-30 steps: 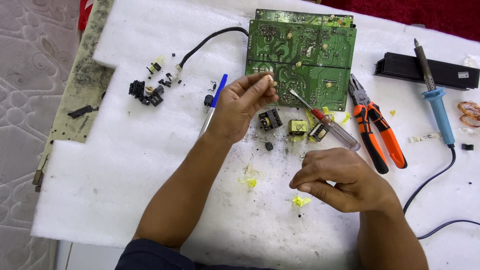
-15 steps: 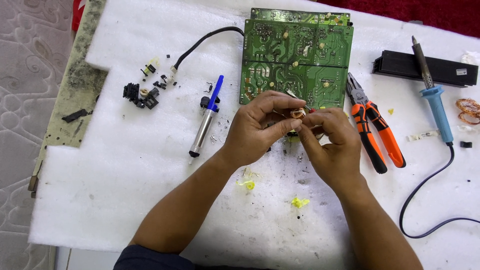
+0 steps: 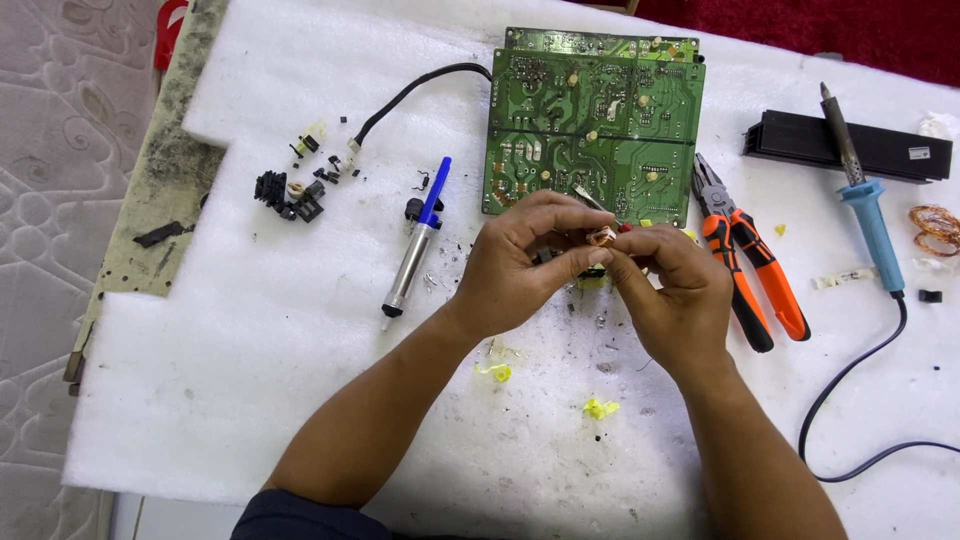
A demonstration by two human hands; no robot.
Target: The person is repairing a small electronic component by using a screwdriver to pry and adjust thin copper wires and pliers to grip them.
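Observation:
My left hand [image 3: 520, 262] and my right hand [image 3: 672, 290] meet above the white foam sheet [image 3: 250, 330], just in front of the green circuit board [image 3: 593, 120]. Between their fingertips they pinch a small copper-wound coil part [image 3: 601, 237]. A thin metal tool tip shows just behind the fingers. Most of the coil part is hidden by my fingers.
A silver and blue desoldering pump [image 3: 414, 245] lies left of my hands. Orange-handled pliers [image 3: 745, 255] lie to the right, then a blue soldering iron [image 3: 866, 205] with its cord. Small black parts [image 3: 290, 190] sit at the far left. Yellow scraps [image 3: 598, 408] lie near my forearms.
My right hand rose from the foam to join the left one. Both hands now work on the small coil part together, a little lower than before.

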